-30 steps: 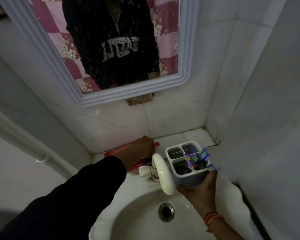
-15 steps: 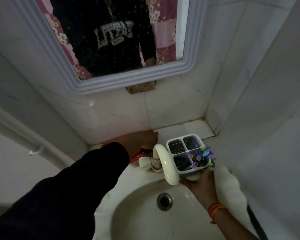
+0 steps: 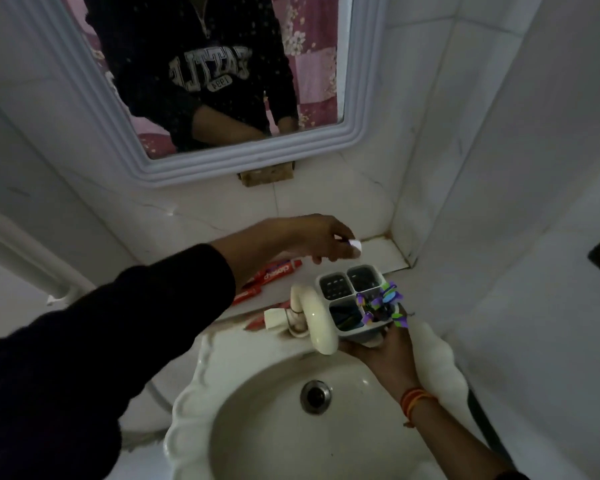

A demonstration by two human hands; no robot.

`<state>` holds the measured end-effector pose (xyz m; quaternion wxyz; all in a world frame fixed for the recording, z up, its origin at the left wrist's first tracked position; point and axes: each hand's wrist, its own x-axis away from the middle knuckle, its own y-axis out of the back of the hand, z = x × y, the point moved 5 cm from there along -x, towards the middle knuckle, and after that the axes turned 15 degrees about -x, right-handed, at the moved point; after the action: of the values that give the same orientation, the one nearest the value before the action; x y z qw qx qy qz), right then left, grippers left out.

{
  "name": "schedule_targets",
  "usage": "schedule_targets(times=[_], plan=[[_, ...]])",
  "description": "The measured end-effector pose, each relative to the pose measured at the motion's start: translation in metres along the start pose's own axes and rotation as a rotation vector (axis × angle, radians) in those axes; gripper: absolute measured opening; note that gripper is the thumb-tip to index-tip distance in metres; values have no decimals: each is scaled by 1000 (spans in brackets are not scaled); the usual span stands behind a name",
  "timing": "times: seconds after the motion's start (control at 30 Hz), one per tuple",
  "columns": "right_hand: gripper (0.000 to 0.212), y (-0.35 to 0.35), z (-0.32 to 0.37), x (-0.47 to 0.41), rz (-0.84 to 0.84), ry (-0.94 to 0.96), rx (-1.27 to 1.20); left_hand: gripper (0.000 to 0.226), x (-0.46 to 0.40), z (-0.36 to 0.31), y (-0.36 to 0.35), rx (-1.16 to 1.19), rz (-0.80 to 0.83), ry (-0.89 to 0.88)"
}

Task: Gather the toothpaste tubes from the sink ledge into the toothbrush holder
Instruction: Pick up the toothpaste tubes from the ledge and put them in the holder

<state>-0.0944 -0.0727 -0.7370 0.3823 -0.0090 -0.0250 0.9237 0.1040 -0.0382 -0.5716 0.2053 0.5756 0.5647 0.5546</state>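
My left hand point(image 3: 312, 239) hovers just above the back of the toothbrush holder point(image 3: 333, 289), fingers pinched on a small white-capped item point(image 3: 355, 244); the hand hides most of it. The holder is a grey-white box with four compartments. Purple and green pieces point(image 3: 383, 304) stick out of its front right one. My right hand point(image 3: 383, 351) grips it from below, over the basin's back edge. Red toothpaste tubes lie on the sink ledge under my left wrist: one point(image 3: 274, 271) printed in white, one point(image 3: 248, 294) nearer, and a third point(image 3: 260, 322) behind the faucet.
A cream curved faucet point(image 3: 314, 318) stands touching the holder's left side. The white basin point(image 3: 222, 393) with its metal drain point(image 3: 316, 396) lies below. White tiled walls close in the corner on the right, and a framed mirror point(image 3: 243, 157) hangs above the tiled ledge point(image 3: 378, 254).
My left hand has lifted off the red tubes on the ledge and moved right, to above the holder, with a white-capped item in its fingertips. My right hand still grips the holder.
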Motion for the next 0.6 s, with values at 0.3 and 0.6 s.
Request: schedule_targets(times=[0.3,0.6], plan=[[115,-2,-4,-3,17,0,-73,25,-35,-60,-16,-317,395,207],[96,0,2,-7,54,1,-127,15,-3,42,-7,179,28,495]])
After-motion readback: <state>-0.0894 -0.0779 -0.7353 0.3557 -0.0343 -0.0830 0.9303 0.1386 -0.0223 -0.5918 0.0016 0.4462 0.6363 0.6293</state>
